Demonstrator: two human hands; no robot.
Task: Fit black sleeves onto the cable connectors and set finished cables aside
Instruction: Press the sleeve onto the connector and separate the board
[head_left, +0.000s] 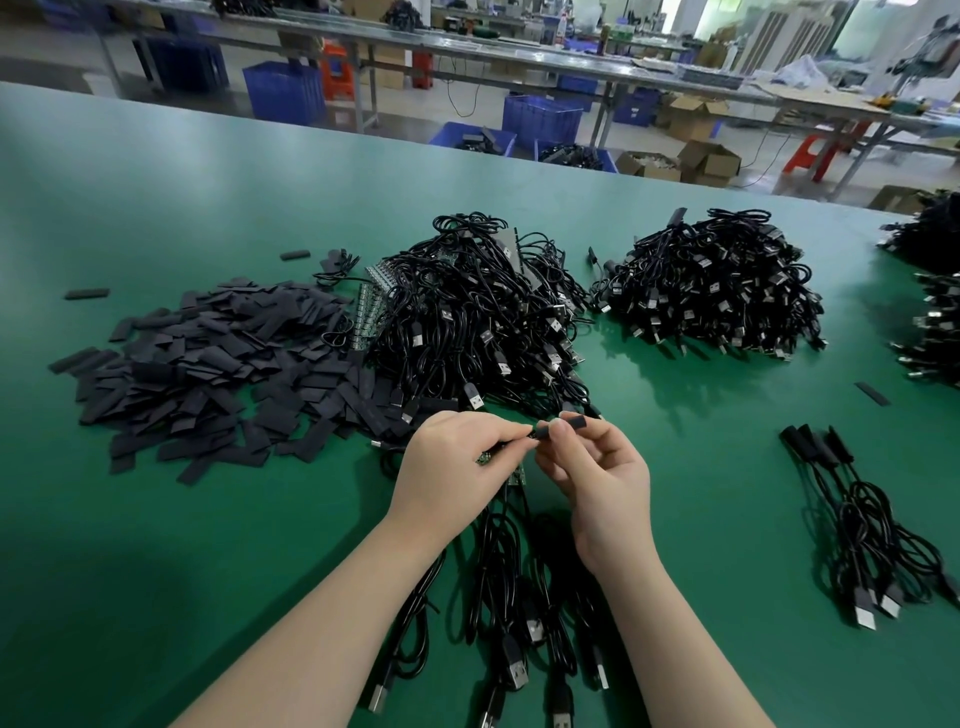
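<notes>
Both hands meet over the green surface (208, 519), sliding a sleeve onto a cable end.

Left hand (457, 467) pinches the cable's board end (488, 457), other cables trailing below toward the near edge; right hand (597, 467) pinches the sleeve (563, 427) between thumb and fingertips, touching that end. To do it well, I'd keep the sleeve's mouth squeezed open and in line with the small green board, then push straight without twisting. Sleeves (208, 374) are flat, matte, dark rectangles, heaped at left; unfinished cables (467, 312) are glossy, thin and tangled, with metal plugs. Finished cables (857, 519) lie at right, well apart.
</notes>
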